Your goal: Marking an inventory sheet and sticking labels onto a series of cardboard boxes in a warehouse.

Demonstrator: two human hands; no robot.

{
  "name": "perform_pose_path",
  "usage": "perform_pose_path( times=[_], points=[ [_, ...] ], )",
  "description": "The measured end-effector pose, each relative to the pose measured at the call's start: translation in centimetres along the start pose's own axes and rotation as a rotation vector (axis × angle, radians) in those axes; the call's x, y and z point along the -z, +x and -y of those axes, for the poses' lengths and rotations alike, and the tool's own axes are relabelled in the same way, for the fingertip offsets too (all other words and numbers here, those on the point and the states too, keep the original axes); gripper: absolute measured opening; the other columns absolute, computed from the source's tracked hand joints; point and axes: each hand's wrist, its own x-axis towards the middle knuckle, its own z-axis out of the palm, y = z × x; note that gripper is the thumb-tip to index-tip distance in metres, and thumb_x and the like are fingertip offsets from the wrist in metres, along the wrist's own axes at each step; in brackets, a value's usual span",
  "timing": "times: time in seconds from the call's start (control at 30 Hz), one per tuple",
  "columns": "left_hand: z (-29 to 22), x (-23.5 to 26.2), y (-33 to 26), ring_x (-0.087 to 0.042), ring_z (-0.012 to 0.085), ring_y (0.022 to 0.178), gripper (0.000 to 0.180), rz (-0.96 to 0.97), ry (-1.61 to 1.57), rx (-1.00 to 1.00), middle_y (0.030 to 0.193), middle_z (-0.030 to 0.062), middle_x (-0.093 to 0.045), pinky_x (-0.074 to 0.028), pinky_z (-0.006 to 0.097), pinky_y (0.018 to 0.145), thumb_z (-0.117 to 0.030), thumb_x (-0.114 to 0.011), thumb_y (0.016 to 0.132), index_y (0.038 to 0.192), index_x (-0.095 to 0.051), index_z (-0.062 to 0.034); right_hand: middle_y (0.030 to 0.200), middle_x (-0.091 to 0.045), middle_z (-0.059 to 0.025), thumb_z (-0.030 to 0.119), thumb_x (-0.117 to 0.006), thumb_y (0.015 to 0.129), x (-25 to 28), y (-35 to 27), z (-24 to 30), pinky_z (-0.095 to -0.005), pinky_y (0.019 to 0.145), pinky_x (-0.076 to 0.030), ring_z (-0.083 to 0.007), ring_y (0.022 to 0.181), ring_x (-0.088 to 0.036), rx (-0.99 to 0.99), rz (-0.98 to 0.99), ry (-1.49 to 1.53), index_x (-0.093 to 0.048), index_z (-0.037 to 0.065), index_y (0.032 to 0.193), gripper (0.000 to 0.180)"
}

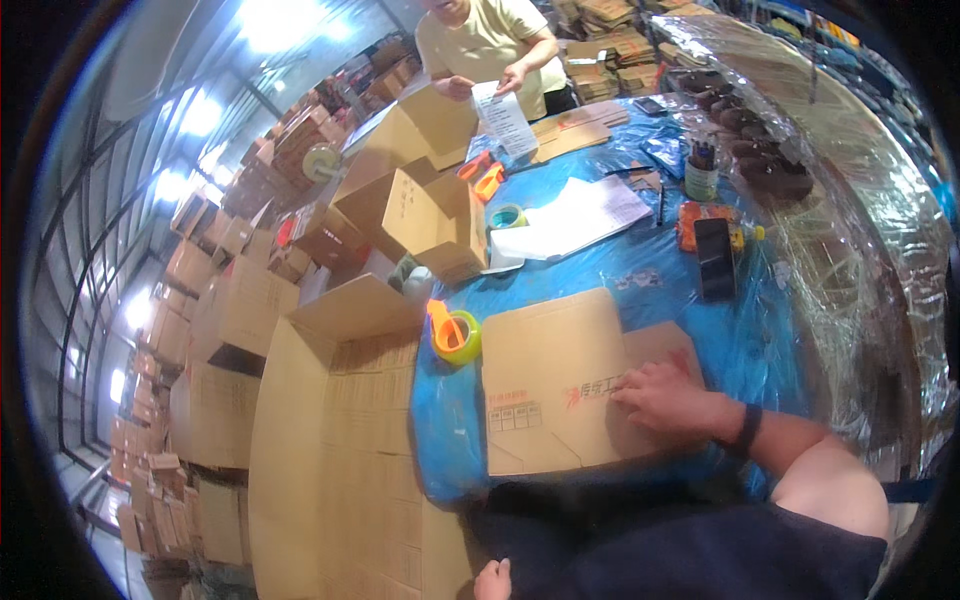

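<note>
On the blue-covered table lies a flattened cardboard box (545, 350) with red and dark print on its face. A second flat cardboard piece (668, 348) shows beside its right edge. My right hand (665, 402) rests palm down on this cardboard, fingers apart and slightly bent, with a dark band on the wrist. Only a small part of my left hand (493, 580) comes into view at the lower edge, beside a large open carton (285, 460); most of its fingers are hidden. Flat bundled cardboard (370, 440) fills that carton.
Tape rolls with orange dispensers (455, 338), a small open box (440, 225), white papers (580, 220), a phone (713, 258) and a pen cup (701, 180) occupy the table. Across it, a person (500, 50) holds a printed sheet (505, 120). Stacked cartons (215, 410) stand left.
</note>
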Motion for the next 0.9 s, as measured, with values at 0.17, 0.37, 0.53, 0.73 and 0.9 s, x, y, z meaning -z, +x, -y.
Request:
perform_pose_path(
  times=[0.17, 0.37, 0.53, 0.73, 0.9],
  points=[
    [4.5, 0.4, -7.2, -0.061, 0.0347, 0.077, 0.036, 0.169, -0.099, -0.072, 0.083, 0.0215, -0.063, -0.047, 0.043, 0.071, -0.035, -0.053, 0.095, 0.093, -0.060, 0.0003, 0.112, -0.058, -0.0080, 0.024, -0.065, 0.080, -0.7, 0.7, -0.9, -0.0415, 0.090, -0.047, -0.0292, 0.104, -0.057, 0.017, -0.008, 0.139, -0.063, 0.011, 0.113, 0.036],
    [3.5, 1.3, -9.4, -0.058, 0.0275, 0.071, 0.031, 0.155, -0.217, 0.070, 0.075, 0.0152, -0.060, -0.047, 0.039, 0.068, -0.030, -0.053, 0.095, 0.090, -0.059, -0.0005, 0.113, -0.058, -0.0088, 0.022, -0.064, 0.082, -0.4, 1.6, -0.7, -0.0396, 0.091, -0.047, -0.0297, 0.108, -0.055, 0.046, 0.036, 0.187, -0.064, 0.010, 0.108, 0.029],
    [1.3, 1.9, -7.2, -0.055, 0.0223, 0.069, 0.027, 0.006, -0.409, 0.222, 0.073, 0.0110, -0.058, -0.046, 0.037, 0.067, -0.027, -0.053, 0.095, 0.090, -0.058, -0.0010, 0.102, -0.061, -0.0093, 0.017, -0.064, 0.081, 4.2, 2.0, 2.1, -0.0401, 0.081, -0.052, -0.0297, 0.090, -0.062, 0.023, 0.005, 0.065, -0.063, 0.011, 0.109, 0.028],
    [8.0, 3.7, -2.7, -0.057, 0.0182, 0.076, 0.022, -0.268, -0.475, -0.089, 0.083, 0.0083, -0.060, -0.048, 0.033, 0.069, -0.022, -0.052, 0.096, 0.097, -0.058, -0.0002, 0.093, -0.063, -0.0108, 0.013, -0.063, 0.083, 8.0, 4.0, 0.9, -0.0382, 0.072, -0.054, -0.0291, 0.082, -0.065, -0.079, -0.368, 0.134, -0.063, 0.009, 0.108, 0.025],
    [6.5, 6.4, -0.3, -0.059, 0.0207, 0.086, 0.024, -0.311, -0.331, -0.122, 0.093, 0.0098, -0.062, -0.049, 0.035, 0.079, -0.021, -0.050, 0.097, 0.106, -0.059, 0.0000, 0.090, -0.069, -0.0110, 0.017, -0.060, 0.088, 10.3, 8.2, -0.3, -0.0364, 0.071, -0.052, -0.0285, 0.079, -0.066, -0.245, -0.395, 0.239, -0.065, 0.007, 0.103, 0.018]
  ],
)
